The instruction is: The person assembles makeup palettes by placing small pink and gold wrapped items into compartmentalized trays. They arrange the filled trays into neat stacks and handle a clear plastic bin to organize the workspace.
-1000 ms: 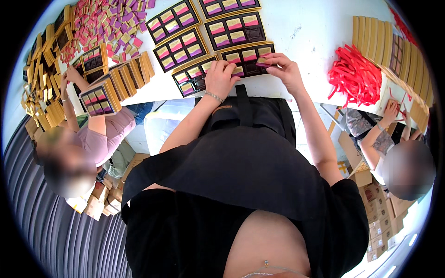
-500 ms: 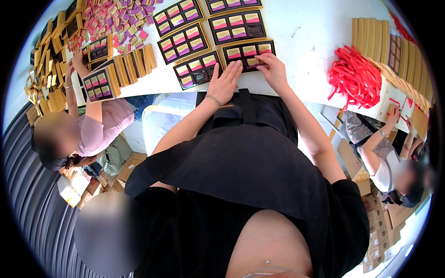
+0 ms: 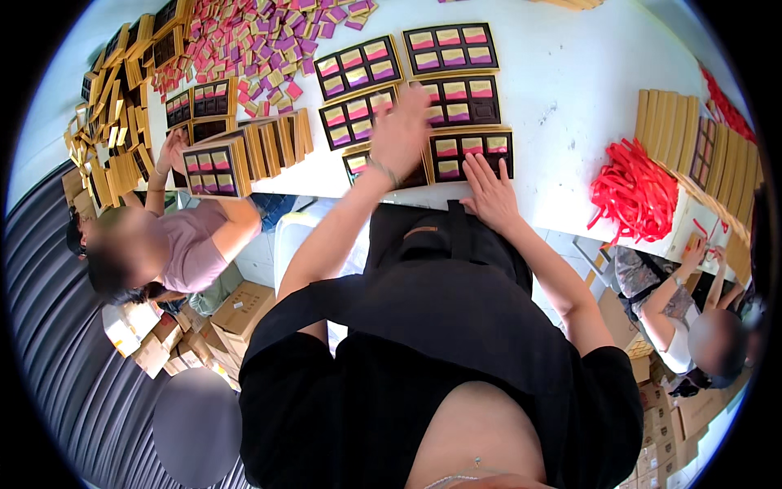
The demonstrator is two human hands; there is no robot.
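Observation:
Two columns of gold-edged boxes with dark six-cell trays lie on the white table before me, holding small wrapped pieces in pink-and-gold and purple-and-gold. My right hand [image 3: 491, 189] rests with its fingers stretched over the near right box [image 3: 444, 148], covering part of its lower row. Over the gap between the columns hovers my left hand [image 3: 401, 134], smeared by motion, its fingers unclear. It hides parts of the middle left box [image 3: 342, 122] and the near left box [image 3: 354, 160]. The middle right box [image 3: 456, 88] has one bare cell at its lower right.
Loose wrapped pieces [image 3: 252, 49] are heaped at the far left. A row of standing boxes [image 3: 277, 138] is beside a co-worker [image 3: 199, 244]. On the right lie a pile of red ribbon [image 3: 634, 191] and a basket [image 3: 717, 183] of boxes, near another person's arm [image 3: 672, 277].
My left hand has moved away from me, over the boxes. My right hand has gone from bent fingers at the near right box's corner to lying flat on it. The view has shifted.

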